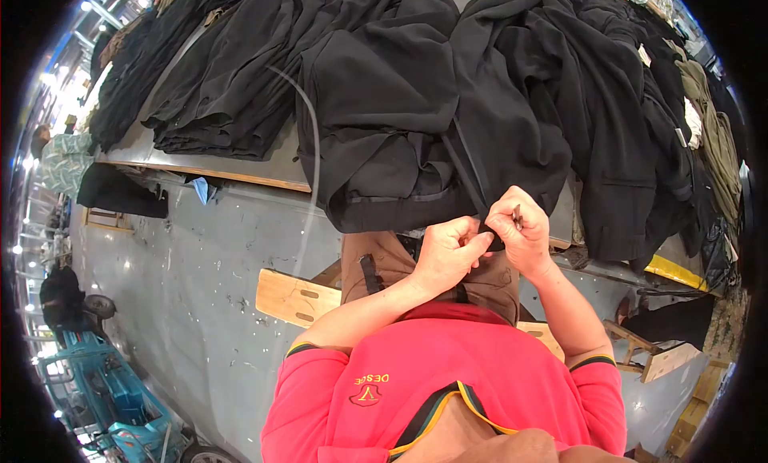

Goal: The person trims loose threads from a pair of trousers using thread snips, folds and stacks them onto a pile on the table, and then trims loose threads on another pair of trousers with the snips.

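Observation:
A black garment (376, 143) hangs over the near edge of the table toward my lap. My left hand (450, 256) is closed, its thumb and fingers pinching the garment's dark edge just above my lap. Right beside it, my right hand (522, 232) is curled shut around a small dark metal tool (518, 216). Only the tool's narrow end sticks out of the fist, so its kind cannot be made out. A narrow black strip (468, 168) of the garment runs down to where the two hands meet.
Black garments (240, 87) are heaped along the table (272, 168), with more on the right (624, 143). A wooden bench (296, 296) is beneath me. A teal wheeled vehicle (112, 391) stands at lower left; a wooden stool (668, 362) is at right.

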Demonstrator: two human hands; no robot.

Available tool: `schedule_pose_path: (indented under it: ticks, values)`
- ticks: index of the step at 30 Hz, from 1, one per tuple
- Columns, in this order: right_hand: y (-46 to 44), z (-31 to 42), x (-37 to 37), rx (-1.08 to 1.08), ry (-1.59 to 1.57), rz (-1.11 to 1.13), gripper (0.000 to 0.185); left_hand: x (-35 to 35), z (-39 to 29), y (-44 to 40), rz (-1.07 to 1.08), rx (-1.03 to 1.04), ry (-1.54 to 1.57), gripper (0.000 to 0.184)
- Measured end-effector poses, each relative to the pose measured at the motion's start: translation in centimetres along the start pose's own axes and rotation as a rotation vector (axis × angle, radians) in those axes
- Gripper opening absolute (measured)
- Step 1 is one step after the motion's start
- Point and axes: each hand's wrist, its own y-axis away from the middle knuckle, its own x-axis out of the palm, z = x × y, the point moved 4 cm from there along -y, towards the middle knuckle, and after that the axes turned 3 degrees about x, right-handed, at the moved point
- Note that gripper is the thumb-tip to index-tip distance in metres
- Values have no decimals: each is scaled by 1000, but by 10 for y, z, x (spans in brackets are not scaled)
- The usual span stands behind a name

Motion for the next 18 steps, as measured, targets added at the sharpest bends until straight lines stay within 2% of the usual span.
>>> schedule_pose_path:
  ticks: [3,6,9,10,14,17,18]
  values:
    - [1,1,1,34,57,-2,11,-1,-5,3,-27,-21,-58,11]
    - [5,9,0,12,170,-41,12,-4,-29,5,-162,332,-345,15]
    - [5,18,4,-25,206,-76,13,-4,-49,7,-267,578,-534,33]
    - [5,20,6,-40,205,-84,13,-1,-54,7,-254,610,-569,26]
    - [0,25,12,-104,217,-75,16,-10,-37,-3,-213,590,-469,14]
    - [-3,23,8,-52,168,-6,19,-19,-37,0,-179,610,-477,13]
    - [-2,25,3,109,150,3,28,-22,-42,2,-169,587,-497,7]
